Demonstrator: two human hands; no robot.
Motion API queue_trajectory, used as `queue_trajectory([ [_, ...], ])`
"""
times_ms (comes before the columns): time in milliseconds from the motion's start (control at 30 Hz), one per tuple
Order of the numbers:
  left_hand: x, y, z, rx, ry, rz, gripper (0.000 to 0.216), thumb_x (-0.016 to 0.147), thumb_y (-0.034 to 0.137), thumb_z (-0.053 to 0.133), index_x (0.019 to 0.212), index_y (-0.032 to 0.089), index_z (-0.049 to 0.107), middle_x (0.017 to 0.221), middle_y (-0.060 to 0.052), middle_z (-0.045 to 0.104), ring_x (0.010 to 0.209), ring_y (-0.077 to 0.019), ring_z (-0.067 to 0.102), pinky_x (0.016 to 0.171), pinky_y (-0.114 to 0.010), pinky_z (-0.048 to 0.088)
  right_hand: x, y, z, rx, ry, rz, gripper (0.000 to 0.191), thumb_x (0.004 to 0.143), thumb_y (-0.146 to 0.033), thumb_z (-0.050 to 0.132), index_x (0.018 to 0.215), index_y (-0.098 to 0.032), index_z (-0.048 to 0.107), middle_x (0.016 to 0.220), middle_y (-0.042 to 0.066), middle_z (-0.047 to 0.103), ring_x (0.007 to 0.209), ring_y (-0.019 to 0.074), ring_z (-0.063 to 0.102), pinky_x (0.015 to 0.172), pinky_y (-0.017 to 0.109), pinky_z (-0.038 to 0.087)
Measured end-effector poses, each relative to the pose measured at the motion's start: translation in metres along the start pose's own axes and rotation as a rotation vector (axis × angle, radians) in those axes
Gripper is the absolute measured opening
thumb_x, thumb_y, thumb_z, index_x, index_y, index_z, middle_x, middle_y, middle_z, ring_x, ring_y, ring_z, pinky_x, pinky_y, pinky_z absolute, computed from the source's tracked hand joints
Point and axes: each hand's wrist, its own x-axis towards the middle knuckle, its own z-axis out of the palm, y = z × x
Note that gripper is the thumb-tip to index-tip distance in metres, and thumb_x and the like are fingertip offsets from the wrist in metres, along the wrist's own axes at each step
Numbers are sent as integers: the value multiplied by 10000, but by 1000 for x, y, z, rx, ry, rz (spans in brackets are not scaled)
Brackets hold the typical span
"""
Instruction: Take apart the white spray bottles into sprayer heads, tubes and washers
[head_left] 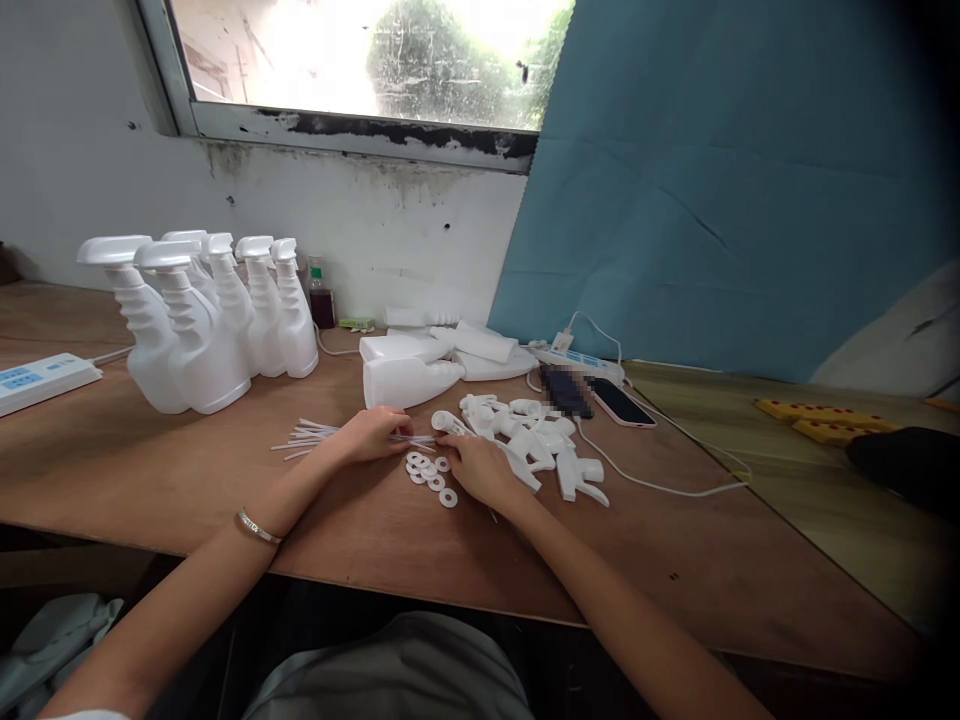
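My left hand [375,434] rests on the table with its fingers curled down over thin white dip tubes [421,439]. Their ends reach across the gap to my right hand [478,466], whose fingertips close on them. More loose dip tubes [304,434] fan out to the left of my left hand. Just below the gap lie several white ring washers [431,472]. A pile of white trigger spray heads [536,432] sits beside and behind my right hand, partly covered by it. The fingers' undersides are hidden.
Assembled white spray bottles [202,350] stand upright at the left. White bottles without heads [412,382] lie stacked behind my hands. A phone [621,402], a white cable [667,493] and power strips [46,380] are on the table. A small dark bottle [322,305] stands by the wall.
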Motion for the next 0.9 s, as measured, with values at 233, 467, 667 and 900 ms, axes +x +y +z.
queue_trajectory([
  [233, 0, 1, 1, 12, 7, -3, 165, 784, 306, 532, 860, 191, 622, 879, -33, 637, 781, -150, 576, 624, -199, 410, 0, -1, 0, -5, 9, 14, 361, 855, -204, 360, 1175, -264, 516, 1055, 35, 644, 947, 176, 596, 743, 241, 400],
  [467, 0, -1, 1, 11, 14, 2, 171, 780, 305, 531, 883, 191, 605, 910, -38, 634, 817, -158, 574, 658, -207, 416, 5, 2, 2, -58, 63, 102, 342, 874, -232, 319, 1148, -180, 516, 961, 91, 658, 868, 206, 614, 706, 271, 396],
  [667, -1, 0, -1, -2, 6, 4, 215, 773, 335, 540, 924, 193, 597, 937, -38, 627, 829, -158, 575, 665, -207, 418, 4, 2, -5, -124, 104, 153, 324, 865, -242, 342, 1127, -201, 530, 930, 89, 656, 865, 224, 609, 709, 289, 400],
  [900, -1, 2, -2, -16, 3, 14, 234, 766, 346, 559, 931, 185, 600, 949, -45, 616, 846, -165, 570, 686, -217, 421, 3, 2, -9, -197, 153, 206, 301, 875, -284, 342, 946, -177, 613, 833, 121, 652, 798, 260, 616, 670, 321, 415],
])
